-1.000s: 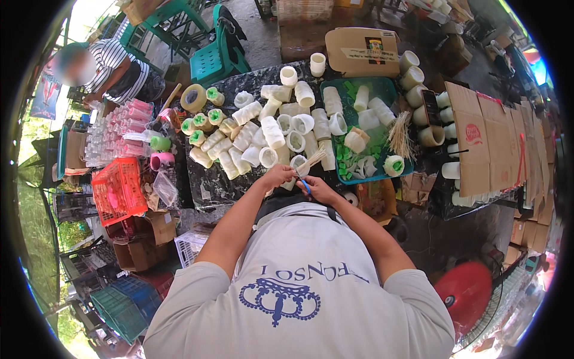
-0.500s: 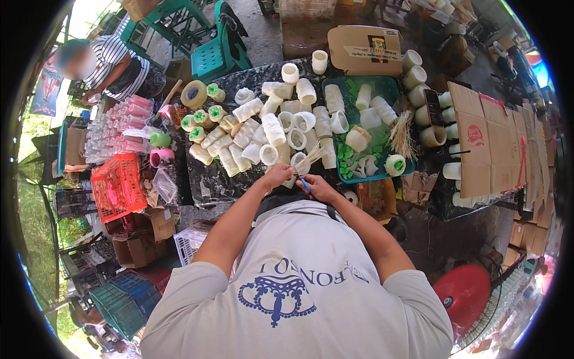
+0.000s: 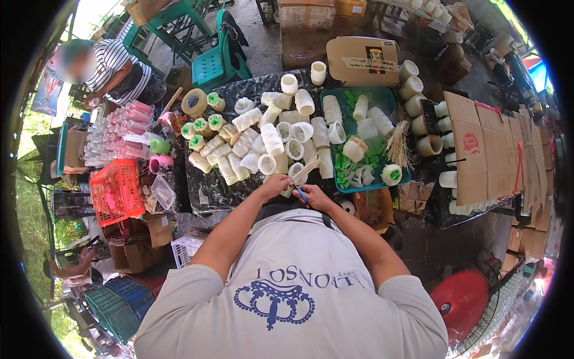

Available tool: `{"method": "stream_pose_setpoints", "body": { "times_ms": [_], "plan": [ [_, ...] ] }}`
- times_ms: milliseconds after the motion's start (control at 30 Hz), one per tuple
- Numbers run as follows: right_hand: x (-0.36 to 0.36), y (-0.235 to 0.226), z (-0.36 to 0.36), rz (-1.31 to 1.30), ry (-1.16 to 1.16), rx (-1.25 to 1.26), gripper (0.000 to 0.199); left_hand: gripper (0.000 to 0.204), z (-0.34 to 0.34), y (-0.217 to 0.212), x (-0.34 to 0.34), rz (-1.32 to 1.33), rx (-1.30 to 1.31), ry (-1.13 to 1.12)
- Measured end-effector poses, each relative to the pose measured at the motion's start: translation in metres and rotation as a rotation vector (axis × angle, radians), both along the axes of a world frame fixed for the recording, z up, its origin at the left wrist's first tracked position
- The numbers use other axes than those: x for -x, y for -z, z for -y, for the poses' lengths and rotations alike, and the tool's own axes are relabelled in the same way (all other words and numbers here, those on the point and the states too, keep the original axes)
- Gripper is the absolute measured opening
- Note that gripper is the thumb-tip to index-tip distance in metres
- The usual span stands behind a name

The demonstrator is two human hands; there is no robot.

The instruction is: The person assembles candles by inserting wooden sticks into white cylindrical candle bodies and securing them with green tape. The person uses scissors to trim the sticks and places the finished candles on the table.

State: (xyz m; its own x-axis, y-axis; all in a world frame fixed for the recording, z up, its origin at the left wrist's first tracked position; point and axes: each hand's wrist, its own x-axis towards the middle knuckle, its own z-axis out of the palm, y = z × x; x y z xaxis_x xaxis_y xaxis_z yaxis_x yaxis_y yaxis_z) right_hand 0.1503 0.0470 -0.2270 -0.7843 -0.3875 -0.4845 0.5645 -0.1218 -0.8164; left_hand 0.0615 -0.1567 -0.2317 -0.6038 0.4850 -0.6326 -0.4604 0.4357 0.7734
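Note:
Close in front of my body, both hands meet at the near edge of the table. My left hand (image 3: 276, 186) is closed round a bundle of thin pale strands (image 3: 307, 169), which fan out up and to the right. My right hand (image 3: 315, 198) grips a pair of scissors (image 3: 302, 195) by its blue handle, the blades pointing at the bundle beside my left fingers. Just beyond lie many white, waxy-looking hollow cylinders (image 3: 272, 139), some upright, others on their sides. Whether the blades touch the strands is too small to tell.
Right of the cylinders, a green tray (image 3: 365, 186) holds green scraps and white pieces; more strands (image 3: 399, 146) lie over its right side. A tape roll (image 3: 194, 103), clear-and-pink cups (image 3: 122, 128) and a red crate (image 3: 116, 191) are leftward. Another person (image 3: 119, 75) sits far left.
The whole view has shifted slightly, and my hands appear a little lower. Both keep their hold on the strands and scissors. Another person's arm now shows at the lower left.

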Motion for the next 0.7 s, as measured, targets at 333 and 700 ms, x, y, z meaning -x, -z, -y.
{"method": "stream_pose_setpoints", "body": {
  "times_ms": [333,700],
  "plan": [
    [-0.003,-0.004,0.001,0.063,0.035,0.027,0.033,0.028,-0.002,0.001,0.002,-0.03,0.023,0.069],
    [-0.004,-0.003,0.0,0.036,0.056,-0.003,0.036,0.027,-0.007,-0.009,-0.002,0.065,-0.029,-0.003]
  ]
}}
